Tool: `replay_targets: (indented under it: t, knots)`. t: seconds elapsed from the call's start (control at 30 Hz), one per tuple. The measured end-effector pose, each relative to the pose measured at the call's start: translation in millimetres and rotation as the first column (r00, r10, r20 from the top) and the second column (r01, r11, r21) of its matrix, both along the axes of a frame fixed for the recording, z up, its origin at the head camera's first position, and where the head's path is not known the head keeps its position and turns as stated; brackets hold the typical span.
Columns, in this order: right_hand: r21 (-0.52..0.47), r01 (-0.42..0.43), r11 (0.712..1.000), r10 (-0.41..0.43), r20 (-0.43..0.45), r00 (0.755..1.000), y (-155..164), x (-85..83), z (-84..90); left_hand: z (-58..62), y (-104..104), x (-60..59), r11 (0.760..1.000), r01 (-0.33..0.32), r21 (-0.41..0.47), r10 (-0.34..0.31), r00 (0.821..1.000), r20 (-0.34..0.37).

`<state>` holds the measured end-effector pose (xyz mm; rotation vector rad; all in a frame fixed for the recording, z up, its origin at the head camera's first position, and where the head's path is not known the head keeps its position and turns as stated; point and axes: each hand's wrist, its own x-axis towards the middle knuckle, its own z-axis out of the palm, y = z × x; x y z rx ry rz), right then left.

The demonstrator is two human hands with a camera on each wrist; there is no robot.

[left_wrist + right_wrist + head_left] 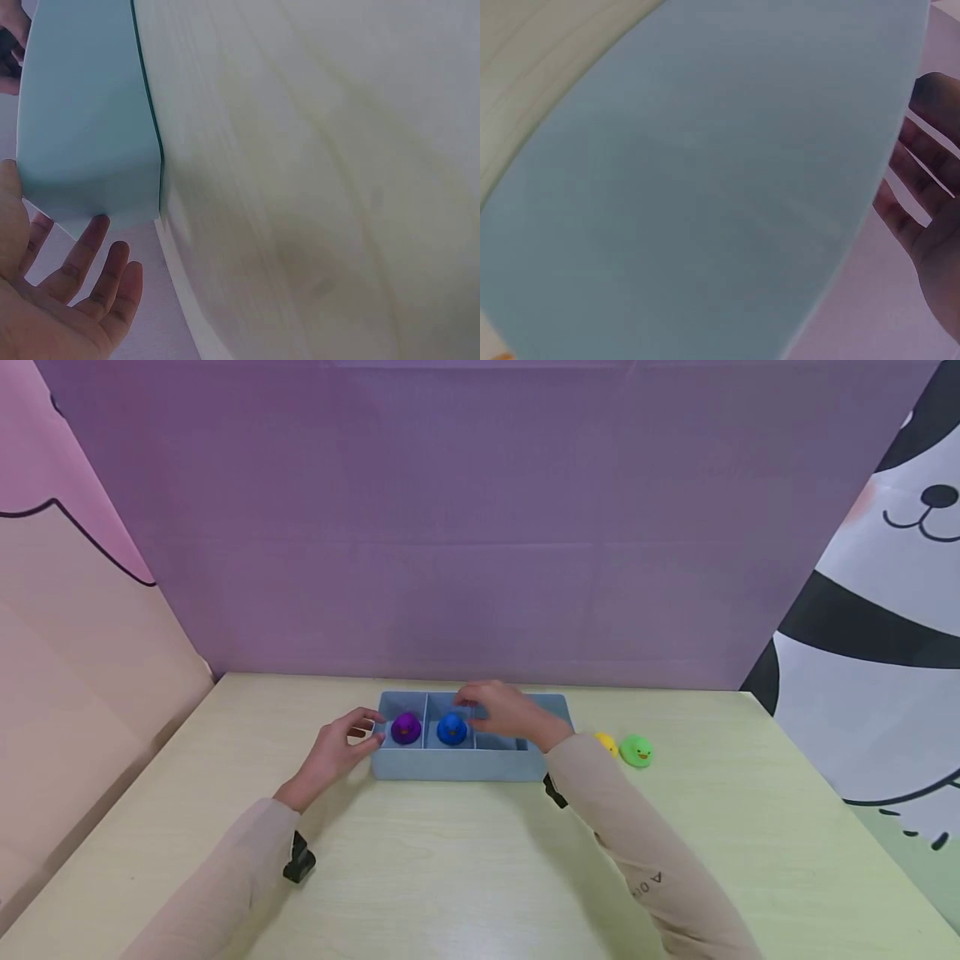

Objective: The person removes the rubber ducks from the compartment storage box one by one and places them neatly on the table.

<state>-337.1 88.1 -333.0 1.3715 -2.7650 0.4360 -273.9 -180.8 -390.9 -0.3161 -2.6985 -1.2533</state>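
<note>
A grey-blue divided box [459,766] stands on the table. In its leftmost compartment sits a purple rubber duck [406,728], with a blue rubber duck [452,728] in the compartment beside it. My left hand [341,752] is at the box's left end, thumb and fingers apart; the left wrist view has its fingertips right at the end wall. Over the box, just right of the blue duck, my right hand [506,710] hovers with fingers spread. Nothing shows in the right fingers [930,161], seen past the box wall [705,187]. The right hand partly hides the right-hand compartments.
Right of the box, a green rubber duck [637,751] sits on the table [450,868]. A yellow one [607,743] next to it is partly hidden by the right sleeve [637,835]. A purple cloth panel [480,527] rises behind the table's back edge.
</note>
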Motion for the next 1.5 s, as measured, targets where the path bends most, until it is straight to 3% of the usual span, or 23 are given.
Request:
replay_targets:
  t: [0.47, 0.97, 1.5]
  knots:
    - [0.084, 0.057, 0.995, -0.051, -0.068, 0.996, -21, -7.2, -13.7, -0.9, -1, -1.2, 1.0, 0.003, -0.008, -0.003, 1.0, -0.019]
    - [0.17, 0.117, 0.979, -0.118, -0.003, 0.993, -32, -9.5, -17.5, -0.2, -2, 0.4, 1.0, -0.001, -0.009, 0.001, 1.0, -0.005]
    - [0.219, 0.137, 0.966, -0.141, 0.005, 0.99, -37, -13.4, -21.0, -0.8, -1, 0.9, 1.0, 0.004, 0.006, -0.004, 1.0, -0.01]
